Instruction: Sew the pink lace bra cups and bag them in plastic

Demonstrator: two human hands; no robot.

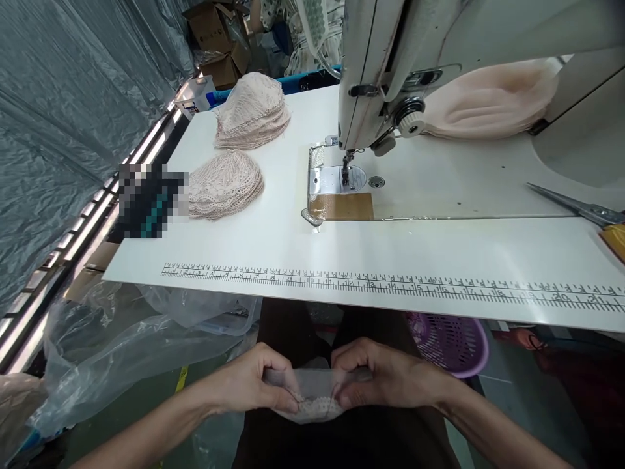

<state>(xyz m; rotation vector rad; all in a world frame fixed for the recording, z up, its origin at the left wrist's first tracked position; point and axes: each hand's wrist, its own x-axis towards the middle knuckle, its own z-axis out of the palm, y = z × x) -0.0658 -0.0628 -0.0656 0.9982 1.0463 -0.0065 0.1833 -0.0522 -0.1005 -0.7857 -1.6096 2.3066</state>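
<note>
Below the table's front edge, over my lap, both hands pinch one small piece of sheer pale fabric with a lace edge [315, 397]. My left hand [256, 384] grips its left side with fingers curled. My right hand [378, 378] grips the right side, thumb and fingers pressed together. The two hands nearly touch above the piece. On the white table [293, 234] lie two stacks of pink lace cup pieces, one near [224, 184] and one farther back [251, 111].
A white sewing machine [390, 71] stands at the back right, its needle [346, 170] over the metal plate. Peach fabric [488, 104] lies behind it. Scissors [576, 205] rest at the right edge. A purple basket [449, 342] and clear plastic bags [122, 345] sit under the table.
</note>
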